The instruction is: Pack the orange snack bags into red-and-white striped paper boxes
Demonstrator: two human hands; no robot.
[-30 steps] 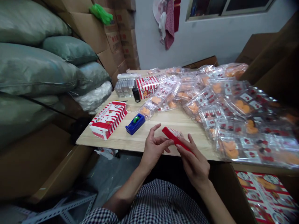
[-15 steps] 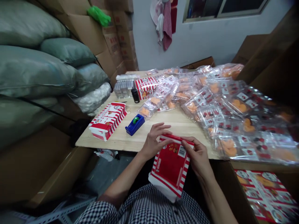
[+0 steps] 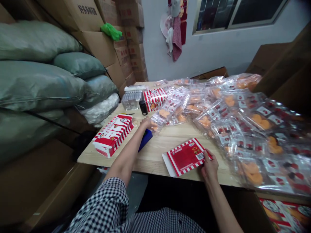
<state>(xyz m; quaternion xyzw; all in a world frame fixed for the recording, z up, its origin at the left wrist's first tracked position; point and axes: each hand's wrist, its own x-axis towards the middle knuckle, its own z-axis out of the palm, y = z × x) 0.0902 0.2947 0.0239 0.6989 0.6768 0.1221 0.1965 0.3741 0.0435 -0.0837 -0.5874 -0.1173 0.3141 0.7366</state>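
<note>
My right hand (image 3: 209, 165) grips a red and white striped carton (image 3: 187, 157) by its right end, thumb on top near the barcode. The carton lies tilted over the table's front edge, with a white flap open at its left end. My left hand (image 3: 145, 123) is stretched out at the far end of a blue tape dispenser (image 3: 145, 140), which my forearm partly covers. Its fingers are hidden, so I cannot tell whether they touch the tape or the clear packet (image 3: 156, 124) beside them.
Another striped carton (image 3: 113, 134) lies at the left, with scissors behind it. A black bottle (image 3: 143, 107), a striped box (image 3: 155, 97) and clear plastic cases (image 3: 132, 99) stand farther back. Clear packets with orange pieces (image 3: 252, 171) heap the right side. An open cardboard box (image 3: 257, 210) holds printed packages.
My left hand has let go of the carton and reached forward-left to the tape dispenser. My right hand has brought the carton forward over the table and turned it sideways.
</note>
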